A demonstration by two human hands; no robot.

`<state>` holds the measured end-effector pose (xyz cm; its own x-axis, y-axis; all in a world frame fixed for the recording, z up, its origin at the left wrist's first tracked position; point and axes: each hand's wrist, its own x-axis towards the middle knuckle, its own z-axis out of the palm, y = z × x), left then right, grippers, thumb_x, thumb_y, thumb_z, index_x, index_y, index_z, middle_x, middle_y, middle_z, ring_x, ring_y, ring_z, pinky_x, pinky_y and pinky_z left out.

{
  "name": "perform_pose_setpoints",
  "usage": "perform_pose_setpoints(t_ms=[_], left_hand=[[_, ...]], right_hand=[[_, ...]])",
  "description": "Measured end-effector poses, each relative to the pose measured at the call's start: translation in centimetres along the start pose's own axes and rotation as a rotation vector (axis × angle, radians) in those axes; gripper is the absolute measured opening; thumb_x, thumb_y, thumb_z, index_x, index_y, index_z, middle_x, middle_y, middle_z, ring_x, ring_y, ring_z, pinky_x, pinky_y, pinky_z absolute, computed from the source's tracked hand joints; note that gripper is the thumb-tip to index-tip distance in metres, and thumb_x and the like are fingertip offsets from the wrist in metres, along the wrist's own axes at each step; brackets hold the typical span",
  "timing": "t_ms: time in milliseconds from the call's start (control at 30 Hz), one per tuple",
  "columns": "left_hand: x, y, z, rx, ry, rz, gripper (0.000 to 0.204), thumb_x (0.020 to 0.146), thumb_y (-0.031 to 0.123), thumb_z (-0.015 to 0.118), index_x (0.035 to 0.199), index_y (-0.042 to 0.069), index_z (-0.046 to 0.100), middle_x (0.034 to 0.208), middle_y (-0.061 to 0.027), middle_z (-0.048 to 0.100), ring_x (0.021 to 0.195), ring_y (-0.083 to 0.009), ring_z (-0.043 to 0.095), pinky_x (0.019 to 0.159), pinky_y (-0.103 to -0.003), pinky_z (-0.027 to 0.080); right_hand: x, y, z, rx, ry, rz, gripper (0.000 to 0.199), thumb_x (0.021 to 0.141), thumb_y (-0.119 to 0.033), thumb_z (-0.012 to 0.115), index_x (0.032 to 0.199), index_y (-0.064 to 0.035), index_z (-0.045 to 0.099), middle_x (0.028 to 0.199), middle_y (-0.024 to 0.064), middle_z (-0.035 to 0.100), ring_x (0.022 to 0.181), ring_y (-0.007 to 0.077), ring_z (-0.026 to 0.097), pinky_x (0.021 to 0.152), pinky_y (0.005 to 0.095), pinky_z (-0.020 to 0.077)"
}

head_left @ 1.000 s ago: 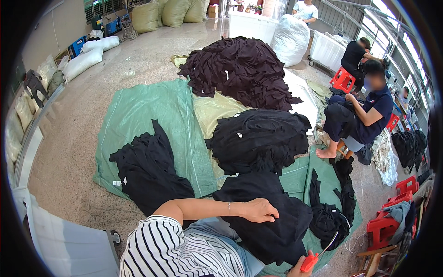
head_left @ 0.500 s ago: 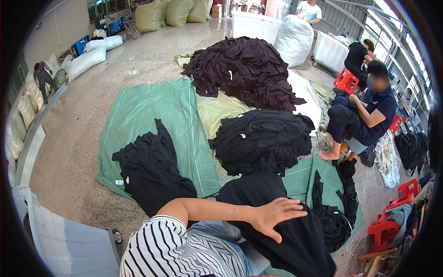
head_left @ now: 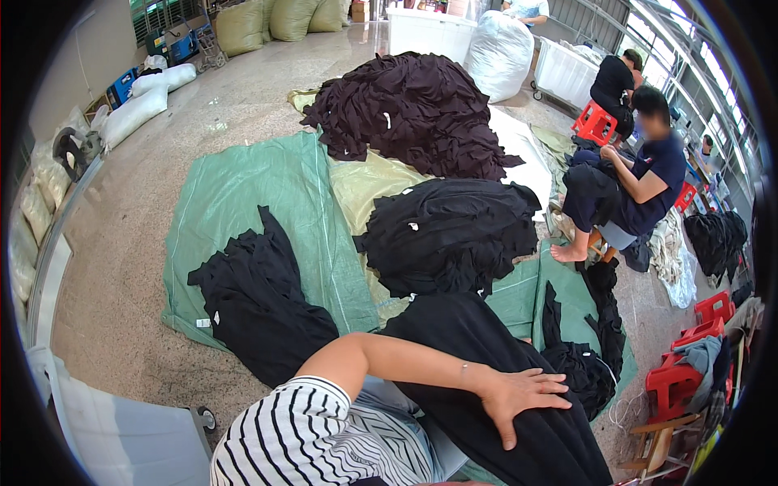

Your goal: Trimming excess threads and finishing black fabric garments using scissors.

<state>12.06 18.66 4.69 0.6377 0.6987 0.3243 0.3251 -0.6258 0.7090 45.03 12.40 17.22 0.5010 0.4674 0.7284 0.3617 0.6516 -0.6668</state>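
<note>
My left hand (head_left: 527,398) lies flat, palm down, on a black garment (head_left: 478,356) spread over my lap. Its fingers are stretched out and apart, pointing right, with the thumb toward me. The cloth slopes down to the right past my knees. My right hand does not show. Just beyond the lap lies a heap of black garments (head_left: 454,235) with small white tags. To the left, a smaller black pile (head_left: 259,300) rests on a green woven sheet (head_left: 243,182). More black garments (head_left: 579,373) are bunched to the right of my lap.
A dark maroon heap (head_left: 405,109) lies farther back. At the right a seated person (head_left: 648,174) handles dark cloth. Red stools (head_left: 677,385) and a wooden stool (head_left: 660,449) stand near right. A wheeled grey bin (head_left: 130,421) is near left. White tubs (head_left: 429,36) stand behind.
My left hand has slid to the right over the black garment, which now lies smoother and farther across my lap. The view has shifted slightly. A person at far left has bent down.
</note>
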Motion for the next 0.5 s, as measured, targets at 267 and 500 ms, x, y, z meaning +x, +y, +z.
perform_pose_setpoints(t_ms=[267,500], left_hand=[[5.0,-3.3,-1.0,0.053,-0.459,-0.069,0.105,0.062,0.065,0.080,0.145,0.011,0.044,0.141,-0.0183,0.052,0.138,-0.0370,0.041,0.113,-0.067,0.010],[4.5,-7.2,-4.2,-0.290,0.102,-0.080,0.025,0.086,0.023,0.069,0.096,0.001,0.063,0.090,-0.0163,0.067,0.091,-0.0278,0.064,0.081,-0.041,0.045]], right_hand=[[0.5,1.0,-0.4,-0.032,-0.032,0.029,0.040,0.086,-0.015,0.072,0.120,-0.0004,0.057,0.102,0.0151,0.061,0.088,0.0210,0.057,0.085,0.0387,0.0449],[-0.1,4.5,0.8,-0.019,-0.059,0.088,0.041,0.086,-0.013,0.071,0.123,-0.0015,0.055,0.104,0.0137,0.061,0.084,0.0190,0.056,0.081,0.0363,0.0441]])
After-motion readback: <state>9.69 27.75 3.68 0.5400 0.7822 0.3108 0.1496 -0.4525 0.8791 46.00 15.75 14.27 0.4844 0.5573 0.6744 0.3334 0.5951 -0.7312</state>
